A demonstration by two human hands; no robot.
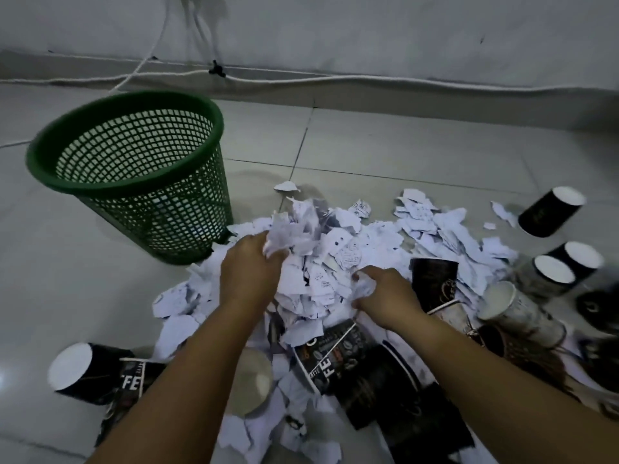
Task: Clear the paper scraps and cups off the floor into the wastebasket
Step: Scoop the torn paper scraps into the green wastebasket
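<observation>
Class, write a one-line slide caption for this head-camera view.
Both hands, left hand and right hand, gather torn white paper scraps beside an empty green plastic mesh wastebasket, dark paper cups scattered around.

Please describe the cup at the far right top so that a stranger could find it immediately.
Start at the green wastebasket and look right, past the paper scraps. The cup lies beyond their far right edge, alone on bare tile: black, its white base facing up, farther back than every other cup.

left hand (249,266) fingers: buried in the paper scraps (311,262), curl unseen
right hand (385,293) fingers: tips hidden under scraps
cups (549,272) at far right: blurred, print unreadable, one cut by the right edge
flattened cup (402,406) near: partly covered by the right forearm
both forearms: cut off by the near edge
</observation>
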